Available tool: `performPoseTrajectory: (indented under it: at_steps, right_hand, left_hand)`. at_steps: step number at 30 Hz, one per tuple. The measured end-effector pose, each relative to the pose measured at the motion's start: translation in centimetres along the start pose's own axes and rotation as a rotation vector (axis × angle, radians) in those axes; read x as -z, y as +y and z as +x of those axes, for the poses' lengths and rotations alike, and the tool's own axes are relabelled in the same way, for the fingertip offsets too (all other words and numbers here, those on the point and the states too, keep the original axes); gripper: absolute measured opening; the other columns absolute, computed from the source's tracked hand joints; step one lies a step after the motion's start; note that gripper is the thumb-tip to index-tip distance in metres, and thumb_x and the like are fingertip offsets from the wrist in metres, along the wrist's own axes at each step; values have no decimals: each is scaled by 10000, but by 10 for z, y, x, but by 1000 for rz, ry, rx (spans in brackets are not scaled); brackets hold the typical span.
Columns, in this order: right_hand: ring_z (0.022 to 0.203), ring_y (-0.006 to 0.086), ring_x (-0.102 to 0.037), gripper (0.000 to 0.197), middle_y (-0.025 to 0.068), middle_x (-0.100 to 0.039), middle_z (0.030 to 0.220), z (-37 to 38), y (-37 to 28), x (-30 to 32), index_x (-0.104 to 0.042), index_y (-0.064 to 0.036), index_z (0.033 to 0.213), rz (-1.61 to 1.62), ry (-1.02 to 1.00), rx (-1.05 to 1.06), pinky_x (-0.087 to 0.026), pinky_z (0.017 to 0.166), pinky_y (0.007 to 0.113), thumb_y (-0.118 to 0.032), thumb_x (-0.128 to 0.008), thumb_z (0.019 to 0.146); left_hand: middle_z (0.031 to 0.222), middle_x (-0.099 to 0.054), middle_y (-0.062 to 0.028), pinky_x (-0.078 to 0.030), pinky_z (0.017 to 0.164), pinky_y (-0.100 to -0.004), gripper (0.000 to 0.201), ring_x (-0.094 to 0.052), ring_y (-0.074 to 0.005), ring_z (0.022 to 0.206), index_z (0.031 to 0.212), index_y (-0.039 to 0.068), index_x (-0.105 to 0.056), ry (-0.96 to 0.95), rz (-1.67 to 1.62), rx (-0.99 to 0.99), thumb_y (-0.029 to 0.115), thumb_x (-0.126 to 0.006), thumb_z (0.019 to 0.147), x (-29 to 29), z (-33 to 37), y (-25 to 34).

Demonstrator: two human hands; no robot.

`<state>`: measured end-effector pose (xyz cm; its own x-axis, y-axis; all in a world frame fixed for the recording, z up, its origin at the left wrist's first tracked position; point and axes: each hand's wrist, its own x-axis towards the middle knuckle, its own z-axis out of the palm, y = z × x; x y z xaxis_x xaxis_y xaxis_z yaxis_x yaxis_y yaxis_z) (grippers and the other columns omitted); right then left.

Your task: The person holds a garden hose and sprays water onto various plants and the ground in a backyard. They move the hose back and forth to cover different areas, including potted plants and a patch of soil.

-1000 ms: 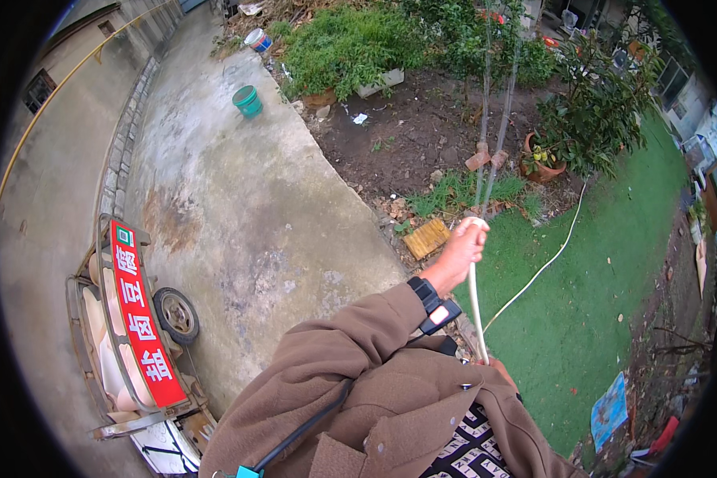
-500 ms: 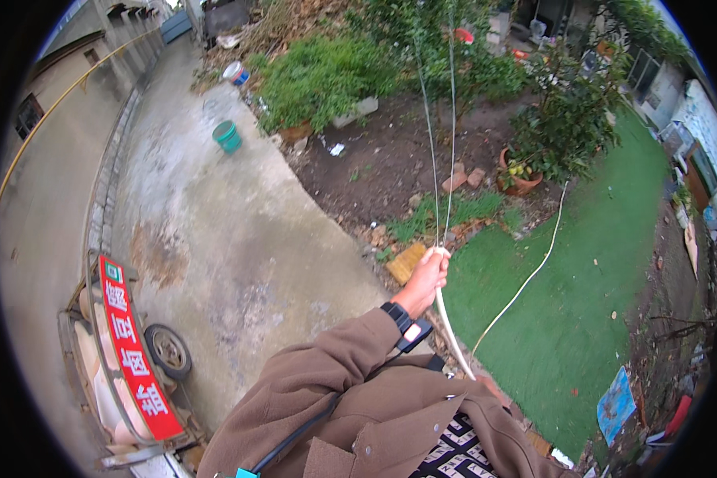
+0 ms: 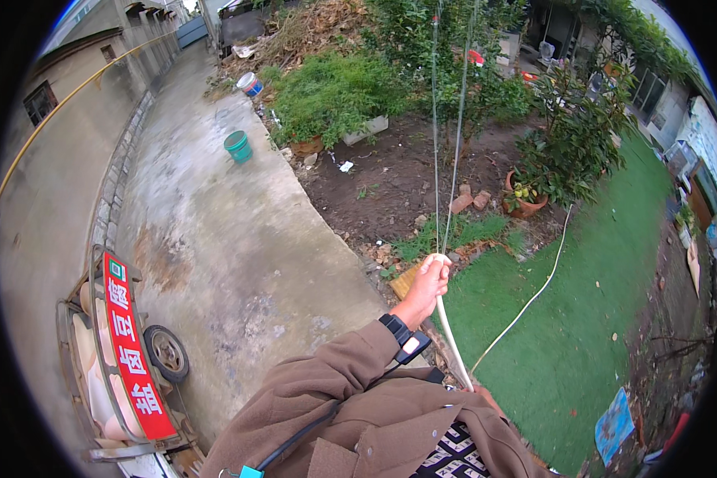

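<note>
My left hand (image 3: 425, 293) is closed round the upper end of a white hose (image 3: 452, 342), held out in front of me. From the fist, two thin jets of water (image 3: 436, 159) shoot up and away toward the leafy shrubs (image 3: 430, 60). Lower down, the hose runs back to my right hand (image 3: 490, 398), of which only a small part shows beside the brown jacket; its fingers are mostly hidden, but the hose passes into it. A pale length of hose (image 3: 526, 312) lies across the green ground covering (image 3: 566, 342).
A cart with a red sign (image 3: 127, 342) stands at the left, by a wheel (image 3: 166, 354). On the concrete path (image 3: 231, 231) is a green bucket (image 3: 237, 146). Bricks (image 3: 470, 199) and a potted plant (image 3: 526, 203) edge the soil bed. A blue sheet (image 3: 613, 425) lies right.
The view has tilted up a little, so the surroundings sit slightly lower and further right. Both hands keep their hold on the hose, and the water jets still run.
</note>
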<state>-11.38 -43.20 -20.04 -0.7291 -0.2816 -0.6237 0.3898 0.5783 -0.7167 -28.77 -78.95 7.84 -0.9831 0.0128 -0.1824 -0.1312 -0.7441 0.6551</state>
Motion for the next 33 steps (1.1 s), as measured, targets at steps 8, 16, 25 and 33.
performPoseTrajectory:
  at_steps: [8,16,25,33]
  right_hand:
    - [800,225,-621,402,138,-666,870,-10,-13,7,-659,-65,951,-3,23,-58,-478,746,360,-428,-658,777]
    - [820,248,-622,364,147,-665,896,-31,-46,6,-656,-80,967,-95,9,-81,-473,756,365,-390,-637,779]
    - [843,274,-624,328,157,-665,925,-49,-62,7,-653,-95,985,-119,71,-63,-467,767,371,-349,-614,781]
    - [897,311,-616,378,174,-655,965,-49,-13,1,-662,-92,980,-233,-12,-87,-461,806,387,-407,-592,784]
  left_hand:
    - [673,-420,42,-255,409,-169,132,-294,-28,483,916,101,-488,-73,23,66,213,-430,957,-18,-7,-16]
    - [693,-425,32,-261,405,-168,129,-299,-28,476,929,84,-489,-54,48,83,186,-414,956,-9,-5,-22]
    - [703,-422,25,-250,415,-176,76,-307,-34,502,924,101,-498,68,-27,76,161,-451,927,37,0,-14]
    - [687,-435,14,-262,407,-196,81,-311,-53,484,922,81,-489,49,64,204,113,-414,912,31,14,-50]
